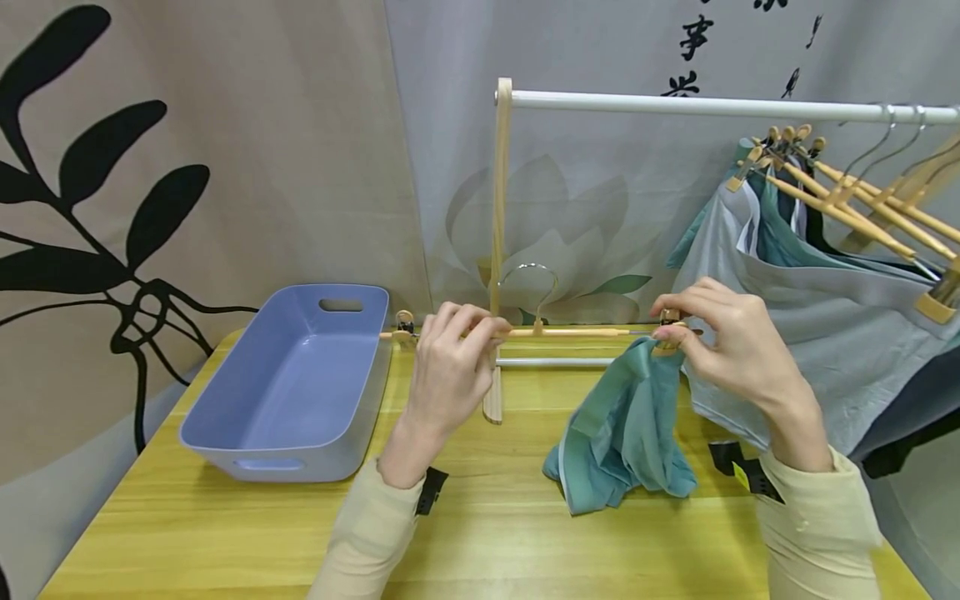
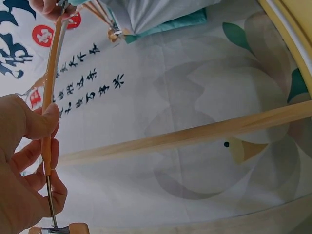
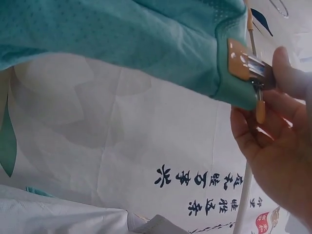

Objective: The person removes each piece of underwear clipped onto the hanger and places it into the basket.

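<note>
Nearest the camera, below the hanger point(image 1: 573, 332): cream fabric sleeves point(image 1: 371, 525). Left of the hanger: a smooth, rounded blue plastic basin point(image 1: 300, 392). On the hanger's left half: a left hand point(image 1: 453, 367) curled round the slim wooden bar, long axis crosswise. Drooping from the hanger's right end, well apart from that hand: soft, folded, perforated-looking teal cloth point(image 1: 633, 425). Just above the cloth, nearer: a right hand point(image 1: 723, 333) pinching a wood-and-metal clip point(image 3: 239, 59). Right of the hanger: smooth grey garment point(image 1: 840, 333).
</note>
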